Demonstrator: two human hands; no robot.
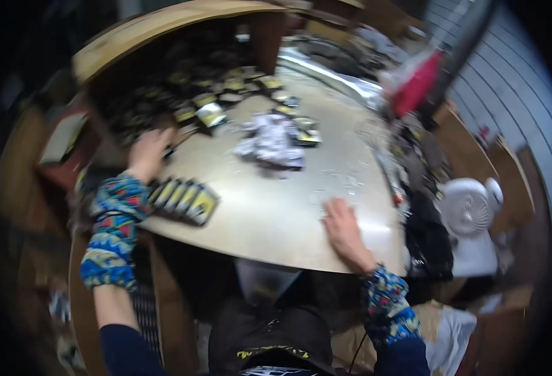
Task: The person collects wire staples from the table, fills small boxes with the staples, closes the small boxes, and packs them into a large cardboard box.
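Observation:
My left hand is at the near left edge of a heap of small black and yellow packets. Its fingers are blurred against the dark pieces, so their grip is unclear. Just below that hand, several similar black and yellow packets stand in a neat row along the table's near edge. My right hand rests on the pale tabletop with fingers stretched out, holding nothing. Small clear bits lie just beyond its fingertips. A crumpled white printed paper sits mid-table.
A cardboard box opens over the heap at the back left. A white fan and a black plastic bag are right of the table. A red box stands on the left. Shiny foil runs along the back edge.

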